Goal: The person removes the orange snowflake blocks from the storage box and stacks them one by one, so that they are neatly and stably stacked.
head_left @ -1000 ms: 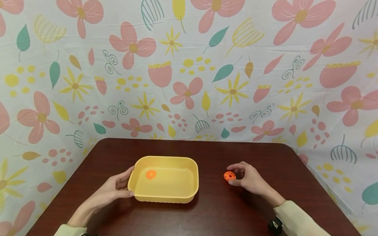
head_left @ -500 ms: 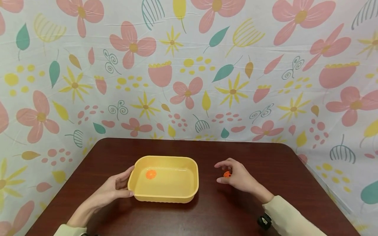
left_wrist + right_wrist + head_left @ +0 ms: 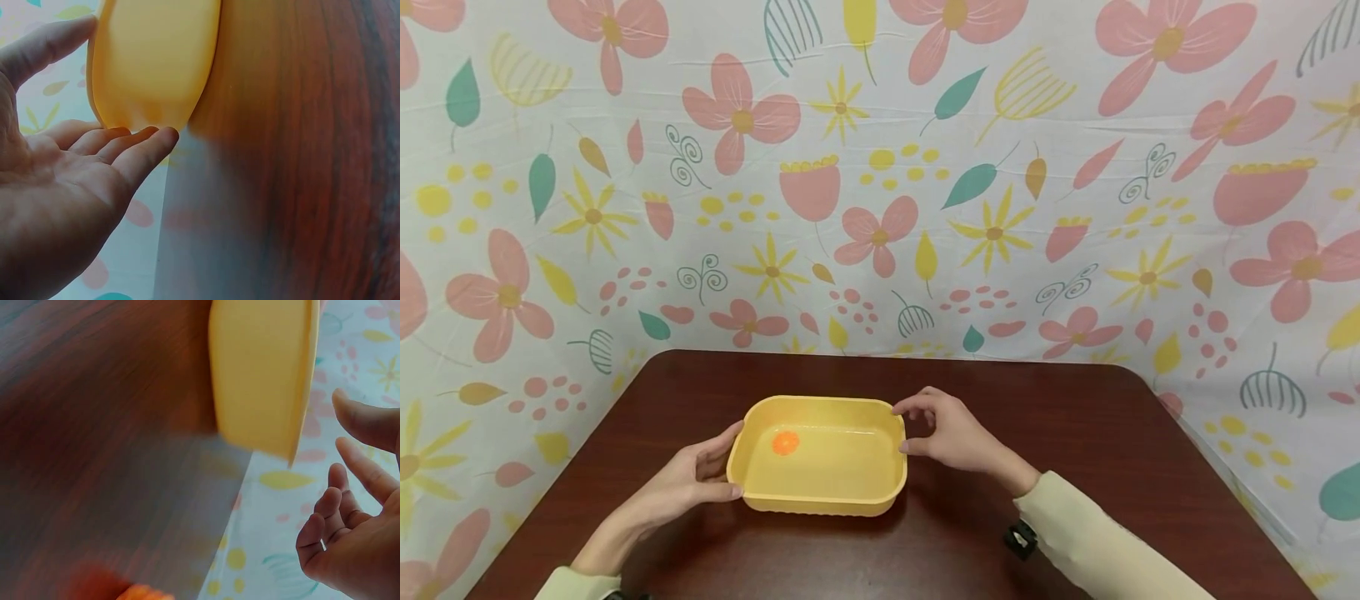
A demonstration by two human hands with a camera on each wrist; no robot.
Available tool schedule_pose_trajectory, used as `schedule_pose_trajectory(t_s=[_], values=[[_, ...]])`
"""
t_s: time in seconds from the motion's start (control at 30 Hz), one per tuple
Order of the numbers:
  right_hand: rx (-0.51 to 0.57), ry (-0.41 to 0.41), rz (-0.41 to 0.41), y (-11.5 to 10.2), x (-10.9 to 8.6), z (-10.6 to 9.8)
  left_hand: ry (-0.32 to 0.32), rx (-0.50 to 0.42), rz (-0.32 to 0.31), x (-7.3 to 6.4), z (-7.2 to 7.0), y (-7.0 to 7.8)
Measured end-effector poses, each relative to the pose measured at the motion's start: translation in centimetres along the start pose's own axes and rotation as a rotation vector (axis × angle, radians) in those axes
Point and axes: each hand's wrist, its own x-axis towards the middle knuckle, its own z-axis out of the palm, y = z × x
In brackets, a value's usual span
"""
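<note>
A yellow rectangular tray (image 3: pixel 820 475) rests on the table. At its left end my left hand (image 3: pixel 677 487) holds it, fingers along the end and thumb at the near corner; the left wrist view shows the fingertips against the tray's end wall. A flat, round orange piece (image 3: pixel 786 442) lies inside the tray, toward the left. My right hand (image 3: pixel 951 429) is beside the tray's right end, fingers loosely bent and nothing between them. In the right wrist view they stand apart from the tray. An orange disc (image 3: pixel 145 592) shows at that view's bottom edge; in the head view my right arm hides it.
The dark brown table (image 3: pixel 850 554) extends around the tray on every side. A flower-patterned cloth (image 3: pixel 880 167) hangs behind the table and along both sides. A black watch-like band (image 3: pixel 1020 540) sits at my right wrist.
My right hand has moved left, away from the orange disc, to the tray's right end. The disc, visible earlier on the table, is now behind my arm. The left hand and tray stay put.
</note>
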Motion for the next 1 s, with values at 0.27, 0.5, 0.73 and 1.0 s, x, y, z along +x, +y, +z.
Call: schedule_pose_trajectory(t_s=[0.27, 0.5, 0.73, 1.0], values=[[0.02, -0.103, -0.031, -2.5, 3.3, 3.0, -0.006, 0.01, -0.001, -0.3, -0.2, -0.2], [-0.033, -0.183, -0.102, -3.6, 5.8, 5.5, 0.013, 0.034, 0.013, -0.1, -0.1, -0.5], [-0.075, -0.296, -0.126, -4.9, 7.6, 6.4, 0.021, 0.067, 0.028, 0.1, 0.3, -0.3], [-0.167, -0.447, -0.122, -5.7, 9.5, 5.7, 0.019, 0.061, 0.035, 0.2, 0.3, -0.1]])
